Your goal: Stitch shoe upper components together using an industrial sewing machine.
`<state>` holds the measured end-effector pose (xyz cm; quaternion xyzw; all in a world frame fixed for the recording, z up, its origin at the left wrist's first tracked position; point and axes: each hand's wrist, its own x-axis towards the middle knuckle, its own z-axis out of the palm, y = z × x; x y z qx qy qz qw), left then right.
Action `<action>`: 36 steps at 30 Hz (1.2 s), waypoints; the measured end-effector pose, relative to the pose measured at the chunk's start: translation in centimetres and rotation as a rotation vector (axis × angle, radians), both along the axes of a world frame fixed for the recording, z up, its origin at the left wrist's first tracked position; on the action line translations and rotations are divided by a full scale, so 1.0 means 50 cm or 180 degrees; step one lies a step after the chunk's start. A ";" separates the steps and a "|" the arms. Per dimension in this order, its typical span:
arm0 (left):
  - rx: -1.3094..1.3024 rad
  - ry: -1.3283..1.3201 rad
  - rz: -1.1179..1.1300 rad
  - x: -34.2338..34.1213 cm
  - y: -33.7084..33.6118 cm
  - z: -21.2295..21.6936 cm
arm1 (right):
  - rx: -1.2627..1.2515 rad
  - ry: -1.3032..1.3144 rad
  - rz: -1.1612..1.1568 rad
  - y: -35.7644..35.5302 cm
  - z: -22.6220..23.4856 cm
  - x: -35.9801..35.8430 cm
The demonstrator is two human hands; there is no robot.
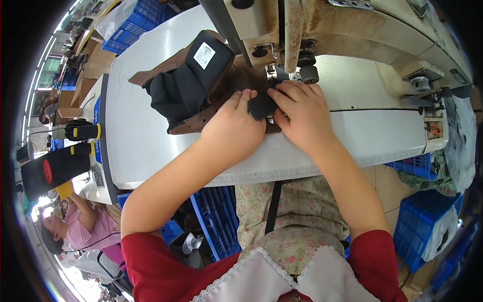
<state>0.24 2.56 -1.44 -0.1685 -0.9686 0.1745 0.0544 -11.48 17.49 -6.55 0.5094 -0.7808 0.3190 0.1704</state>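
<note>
The needle area of the sewing machine [302,30] was hard to make out, since both hands crowded under it, and the fabric beneath the palms was hidden. The shoe upper [193,83], brown leather with a black padded tongue bearing a white label, lay on the white table [151,146] toward its far middle, just left of the machine head. Its long axis ran slantwise, the tongue pointing up toward the table's far left corner and the strap end toward the needle. The left hand [234,131] rested flat on the brown edge, fingers together and pressing down. The right hand [302,118] had fingertips pinched with the left on a small black piece [261,105] at the presser foot. Blue crates [427,221] stood below the table's near right edge, partly cut off.
</note>
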 end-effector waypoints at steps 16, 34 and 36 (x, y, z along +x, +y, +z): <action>0.0129 -0.0119 0.0294 -0.019 0.045 -0.003 | 0.0072 -0.0344 0.0303 0.019 -0.007 -0.038; 0.0256 0.1503 0.0702 0.035 0.037 -0.038 | -0.0214 -0.0714 0.0325 0.014 -0.013 -0.043; 0.0133 0.1489 0.0405 0.026 0.009 -0.019 | -0.0323 -0.0786 0.0319 0.012 -0.014 -0.045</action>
